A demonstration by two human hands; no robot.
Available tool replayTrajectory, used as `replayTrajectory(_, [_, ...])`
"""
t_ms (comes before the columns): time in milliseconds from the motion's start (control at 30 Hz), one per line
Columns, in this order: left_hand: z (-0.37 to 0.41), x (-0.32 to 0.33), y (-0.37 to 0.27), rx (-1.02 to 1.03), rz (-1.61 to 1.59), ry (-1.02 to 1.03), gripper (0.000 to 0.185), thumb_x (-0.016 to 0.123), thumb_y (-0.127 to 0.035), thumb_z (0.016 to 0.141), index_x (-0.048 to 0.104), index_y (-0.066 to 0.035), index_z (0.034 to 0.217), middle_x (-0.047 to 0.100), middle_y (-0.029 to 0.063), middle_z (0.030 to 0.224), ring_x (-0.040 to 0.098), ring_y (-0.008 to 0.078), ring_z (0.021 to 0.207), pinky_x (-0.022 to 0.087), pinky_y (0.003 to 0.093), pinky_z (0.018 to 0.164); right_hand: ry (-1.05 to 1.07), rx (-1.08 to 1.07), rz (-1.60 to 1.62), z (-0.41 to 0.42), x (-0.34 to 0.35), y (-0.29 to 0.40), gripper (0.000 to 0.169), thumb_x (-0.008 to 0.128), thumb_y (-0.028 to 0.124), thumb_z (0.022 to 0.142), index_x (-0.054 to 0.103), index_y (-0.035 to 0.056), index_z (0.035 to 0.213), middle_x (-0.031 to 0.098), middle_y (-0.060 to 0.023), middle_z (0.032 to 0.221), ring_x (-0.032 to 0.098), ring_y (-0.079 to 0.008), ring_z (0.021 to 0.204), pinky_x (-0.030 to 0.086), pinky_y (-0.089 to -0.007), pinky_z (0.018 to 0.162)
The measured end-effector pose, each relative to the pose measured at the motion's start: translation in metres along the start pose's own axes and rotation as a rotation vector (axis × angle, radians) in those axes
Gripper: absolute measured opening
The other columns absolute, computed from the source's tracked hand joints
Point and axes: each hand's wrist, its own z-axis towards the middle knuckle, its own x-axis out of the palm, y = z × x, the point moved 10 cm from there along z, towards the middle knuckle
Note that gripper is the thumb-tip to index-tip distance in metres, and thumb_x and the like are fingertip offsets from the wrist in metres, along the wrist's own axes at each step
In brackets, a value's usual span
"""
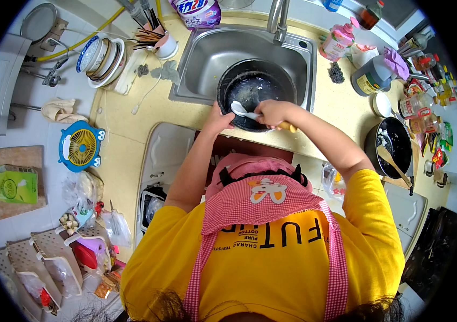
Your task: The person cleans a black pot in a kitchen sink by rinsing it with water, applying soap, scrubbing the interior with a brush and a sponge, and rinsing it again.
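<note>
A dark round pot (288,76) tilts over the front rim of the stainless steel sink (204,60), with some cloudy water and light bits inside. My left hand (219,120) grips the pot's left front rim. In my right hand (274,113) is a spoon or ladle with a white head (238,108) and a yellowish handle end (288,127); its head lies over the pot's near inner wall. The fingers of my right hand are partly hidden. The faucet (280,32) stands behind the pot.
Right of the sink are a pink pump bottle (337,42), a steel wool scrubber (336,73), a white bowl (381,104) and a black pan (371,141) with a wooden spatula (391,161). Stacked bowls (111,64), a chopstick holder (167,46) and a blue fan (82,145) stand left.
</note>
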Motion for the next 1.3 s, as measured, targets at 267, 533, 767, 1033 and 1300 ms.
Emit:
replayTrajectory(267, [-0.034, 0.033, 0.005, 0.075, -0.096, -0.083, 0.071, 0.055, -0.001, 0.068, 0.017, -0.007, 0.127, 0.050, 0.0162, 0.104, 0.060, 0.0213, 0.069, 0.050, 0.0266, 0.041, -0.215, -0.076, 1.033, 0.004, -0.031, -0.023, 0.024, 0.046, 0.014, 0.086, 0.052, -0.0002, 0.105, 0.050, -0.0040, 0.066, 0.044, -0.0077, 0.046, 0.035, -0.0199, 0.035])
replayTrajectory(533, [-0.011, 0.012, -0.007, -0.015, -0.014, 0.065, 0.069, 0.051, 0.002, 0.073, 0.011, -0.009, 0.128, 0.051, 0.0167, 0.099, 0.061, 0.0233, 0.058, 0.054, 0.0303, 0.048, -0.208, -0.124, 0.924, -0.004, -0.050, -0.004, 0.024, 0.047, 0.013, 0.084, 0.054, 0.0024, 0.104, 0.051, -0.0021, 0.065, 0.045, -0.0063, 0.046, 0.035, -0.0194, 0.036])
replayTrajectory(767, [0.005, -0.006, -0.009, 0.002, 0.065, 0.091, 0.061, 0.056, -0.001, 0.067, 0.029, -0.004, 0.122, 0.050, 0.0139, 0.103, 0.057, 0.0231, 0.082, 0.053, 0.0292, 0.049, 0.112, -0.055, -0.100, -0.006, 0.002, 0.006, 0.030, 0.048, 0.014, 0.082, 0.054, 0.0007, 0.108, 0.054, -0.0076, 0.058, 0.051, -0.0131, 0.043, 0.042, -0.0275, 0.037])
replayTrajectory(1033, [-0.055, 0.036, 0.033, -0.068, -0.124, -0.134, 0.052, 0.055, -0.006, 0.070, 0.032, -0.003, 0.117, 0.055, 0.0122, 0.093, 0.060, 0.0184, 0.068, 0.051, 0.0284, 0.045, -0.318, 0.074, 0.847, 0.032, -0.018, -0.042, 0.019, 0.045, 0.013, 0.086, 0.052, -0.0025, 0.095, 0.053, -0.0071, 0.066, 0.046, -0.0106, 0.044, 0.038, -0.0232, 0.035])
replayTrajectory(1300, [-0.025, 0.006, 0.016, -0.184, -0.039, 0.058, 0.033, 0.051, -0.004, 0.074, 0.048, -0.003, 0.107, 0.059, 0.0096, 0.084, 0.061, 0.0181, 0.063, 0.051, 0.0260, 0.046, 0.141, 0.008, 0.317, -0.003, 0.017, -0.004, 0.028, 0.046, 0.017, 0.085, 0.054, 0.0042, 0.109, 0.051, -0.0030, 0.061, 0.047, -0.0092, 0.045, 0.039, -0.0239, 0.037])
